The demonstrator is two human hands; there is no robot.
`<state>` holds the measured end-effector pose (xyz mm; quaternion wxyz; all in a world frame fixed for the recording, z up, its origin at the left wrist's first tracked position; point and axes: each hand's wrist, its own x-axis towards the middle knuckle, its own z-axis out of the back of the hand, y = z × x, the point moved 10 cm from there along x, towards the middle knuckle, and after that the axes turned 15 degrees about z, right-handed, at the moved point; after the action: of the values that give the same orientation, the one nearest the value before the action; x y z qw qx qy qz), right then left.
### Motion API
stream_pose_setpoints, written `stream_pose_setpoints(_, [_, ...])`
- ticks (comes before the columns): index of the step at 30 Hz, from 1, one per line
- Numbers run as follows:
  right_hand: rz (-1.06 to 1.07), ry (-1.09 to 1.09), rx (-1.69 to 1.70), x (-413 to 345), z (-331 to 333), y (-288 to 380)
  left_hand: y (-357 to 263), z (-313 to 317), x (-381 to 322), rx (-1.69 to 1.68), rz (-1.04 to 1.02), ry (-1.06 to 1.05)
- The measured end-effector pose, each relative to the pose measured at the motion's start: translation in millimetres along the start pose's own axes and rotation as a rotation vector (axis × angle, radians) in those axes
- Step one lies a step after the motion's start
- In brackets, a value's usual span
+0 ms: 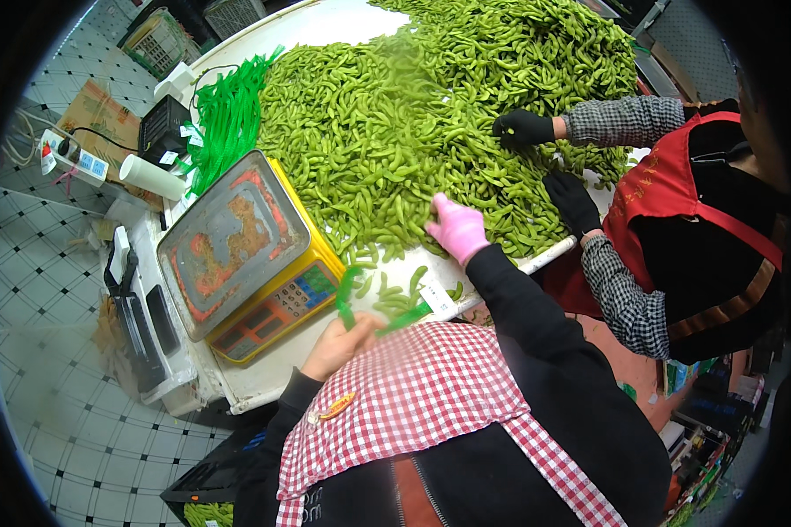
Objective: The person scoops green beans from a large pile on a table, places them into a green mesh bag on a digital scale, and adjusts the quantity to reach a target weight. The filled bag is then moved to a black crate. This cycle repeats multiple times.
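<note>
My bare left hand point(344, 344) is closed on a green mesh net bag point(405, 320), close to the front of my checked apron. One end of the net loops up above my fingers; a white tag point(438, 298) with writing lies at the other. My right hand point(460, 230), in a pink glove, is at the near edge of a broad heap of green edamame pods point(362, 145). Its fingers are partly curled, and whether a pod is between them is hidden. A few loose pods point(393, 296) lie on the white tabletop between my hands.
A yellow electronic scale point(273, 296) with a stained metal pan point(234, 240) stands to the left. Behind it are a bundle of green net bags point(227, 112), a white cup point(151, 176) and a power strip point(72, 157). On the right, a co-worker's black-gloved hands point(526, 127) touch the pods.
</note>
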<state>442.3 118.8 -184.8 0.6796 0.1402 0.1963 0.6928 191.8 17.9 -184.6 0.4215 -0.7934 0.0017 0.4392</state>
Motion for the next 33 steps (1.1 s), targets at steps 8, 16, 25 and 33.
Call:
stream_pose_setpoints(8, [0.174,-0.482,0.625,77,80,-9,12,1,1,-0.007,0.059,-0.022])
stream_pose_setpoints(16, [0.282,-0.225,0.375,7,33,24,3,-1,-5,0.004,-0.005,-0.034])
stream_pose_setpoints(25, [0.554,-0.049,0.585,60,-12,64,5,0,-8,0.076,-0.018,-0.058])
stream_pose_setpoints(33, [0.146,-0.358,0.652,72,72,-26,0,3,-14,0.063,-0.067,-0.066])
